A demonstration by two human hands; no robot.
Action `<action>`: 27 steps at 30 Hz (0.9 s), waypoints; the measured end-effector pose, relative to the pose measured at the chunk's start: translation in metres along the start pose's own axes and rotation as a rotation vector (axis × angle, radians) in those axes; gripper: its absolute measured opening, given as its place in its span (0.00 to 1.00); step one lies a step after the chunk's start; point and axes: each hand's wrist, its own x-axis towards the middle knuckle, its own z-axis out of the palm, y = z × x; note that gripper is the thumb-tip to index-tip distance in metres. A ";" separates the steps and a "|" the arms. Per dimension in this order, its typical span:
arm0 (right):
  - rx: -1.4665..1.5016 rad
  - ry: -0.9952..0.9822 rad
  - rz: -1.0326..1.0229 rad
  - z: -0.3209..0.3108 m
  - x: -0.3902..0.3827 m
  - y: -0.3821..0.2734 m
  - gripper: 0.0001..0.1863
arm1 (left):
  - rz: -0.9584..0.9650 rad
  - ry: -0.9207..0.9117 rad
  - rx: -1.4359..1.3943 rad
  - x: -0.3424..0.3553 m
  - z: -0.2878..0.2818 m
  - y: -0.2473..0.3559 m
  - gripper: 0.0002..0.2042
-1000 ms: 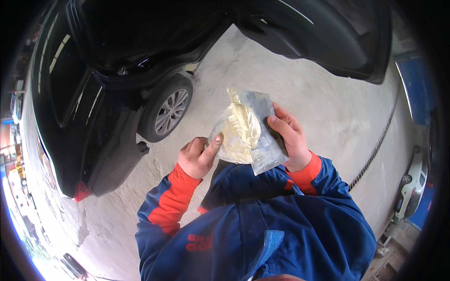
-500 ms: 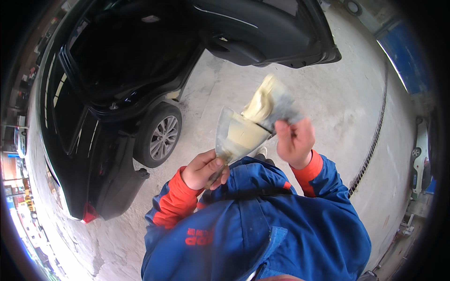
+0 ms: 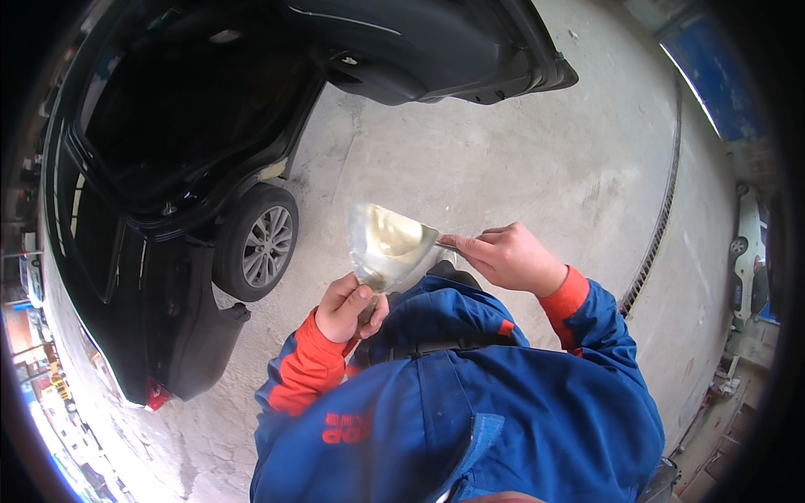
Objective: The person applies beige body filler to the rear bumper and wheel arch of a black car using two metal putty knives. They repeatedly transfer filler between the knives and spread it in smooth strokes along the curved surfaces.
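Observation:
My left hand (image 3: 342, 310) is closed round the handle of a broad putty knife (image 3: 359, 251), its blade tilted up and away from me. Cream-coloured filler paste (image 3: 394, 233) lies thick across that blade. My right hand (image 3: 521, 258) pinches a thin dark spreader (image 3: 449, 245), now seen nearly edge-on. The spreader's tip meets the right edge of the putty knife's blade, beside the paste. Much of the spreader is hidden by my fingers and the angle.
A black car (image 3: 159, 285) stands at the left, its rear wheel (image 3: 270, 243) near my left hand. An open black car door or lid (image 3: 453, 50) reaches across the top. Concrete floor (image 3: 537, 159) lies ahead, with a drain grate (image 3: 662, 226) at the right.
The spreader, earlier raised flat with a lump of paste on it, has turned edge-on against the putty knife. The paste now sits on the putty knife's blade. Both hands appear slightly further left.

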 end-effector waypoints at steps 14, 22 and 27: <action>0.759 0.650 0.242 -0.008 -0.088 0.212 0.10 | 0.028 0.358 0.097 0.044 0.055 -0.029 0.28; 0.819 0.728 0.126 -0.049 -0.040 0.300 0.03 | 0.044 0.403 0.060 0.053 0.092 -0.039 0.26; 0.899 0.704 0.102 -0.047 -0.026 0.321 0.08 | 0.068 0.518 0.057 0.031 0.100 -0.050 0.22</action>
